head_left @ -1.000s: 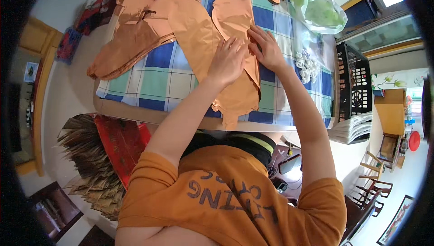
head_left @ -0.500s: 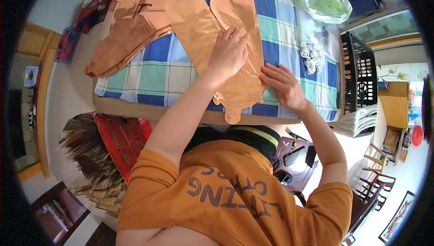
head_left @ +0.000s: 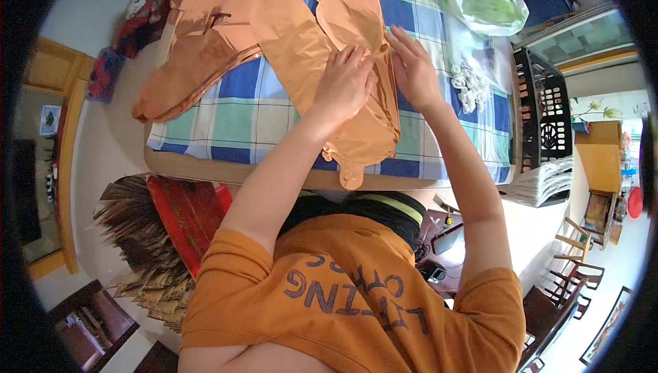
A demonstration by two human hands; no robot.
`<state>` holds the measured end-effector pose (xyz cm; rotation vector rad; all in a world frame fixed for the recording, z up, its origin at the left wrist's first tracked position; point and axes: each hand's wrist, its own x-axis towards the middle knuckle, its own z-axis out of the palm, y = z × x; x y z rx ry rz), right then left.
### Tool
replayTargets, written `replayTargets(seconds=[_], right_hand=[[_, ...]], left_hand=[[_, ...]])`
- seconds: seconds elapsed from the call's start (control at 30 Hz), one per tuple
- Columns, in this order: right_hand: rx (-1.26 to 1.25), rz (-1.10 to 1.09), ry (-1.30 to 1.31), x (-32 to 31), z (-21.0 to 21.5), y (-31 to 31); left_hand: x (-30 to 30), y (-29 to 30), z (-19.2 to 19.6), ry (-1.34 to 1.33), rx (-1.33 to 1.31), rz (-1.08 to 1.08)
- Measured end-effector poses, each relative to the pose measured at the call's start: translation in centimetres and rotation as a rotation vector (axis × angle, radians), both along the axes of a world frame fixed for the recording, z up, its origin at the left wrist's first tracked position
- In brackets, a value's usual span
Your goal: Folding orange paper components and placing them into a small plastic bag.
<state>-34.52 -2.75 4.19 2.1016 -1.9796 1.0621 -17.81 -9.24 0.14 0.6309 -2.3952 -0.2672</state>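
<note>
A flat rose-gold foil balloon (head_left: pixel 360 133) lies partly folded over itself on the checked cloth, its rounded tab pointing at me. My left hand (head_left: pixel 344 82) presses on the middle of it, fingers curled together against the foil. At the balloon's right edge is my right hand (head_left: pixel 414 73), its fingers stretched out and close together; whether the fingertips touch the foil is hard to tell. Beside it on the left, a stack of similar flat foil balloons (head_left: pixel 199 65) partly meets the balloon under my hand.
The checked cloth (head_left: pixel 236 109) covers a bed-like surface with a front edge near me. To the right are a bundle of white ties (head_left: pixel 469 89), a plastic bag (head_left: pixel 483 0) and a black crate (head_left: pixel 545 109). Brown layered stacks (head_left: pixel 133 226) and a red panel (head_left: pixel 185 212) stand below left.
My right hand has moved away from me along the balloon's right edge, its fingers now pointing farther up. The left hand stays on the foil. The view has shifted slightly.
</note>
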Motion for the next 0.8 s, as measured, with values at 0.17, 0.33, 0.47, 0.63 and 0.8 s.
replayTargets(seconds=[0.17, 0.33, 0.47, 0.63, 0.8], right_hand=[[0.075, -0.071, 0.133, -0.1, -4.0, -4.4], [0.100, -0.089, 0.135, -0.7, -4.7, -4.3], [0.107, -0.093, 0.135, -0.3, -4.5, -4.2], [0.076, -0.083, 0.159, -0.5, -4.8, -4.3], [0.105, -0.076, 0.163, -0.5, -4.6, -4.4]], left_hand=[[0.2, 0.1, 0.0, -0.002, -0.008, 0.037], [0.5, 1.3, 1.8, 0.045, -0.060, -0.005], [4.1, 6.7, 2.3, 0.022, 0.012, -0.158], [6.9, 10.6, 2.9, -0.208, 0.015, -0.196], [7.5, 11.7, 2.4, -0.221, -0.012, -0.184]])
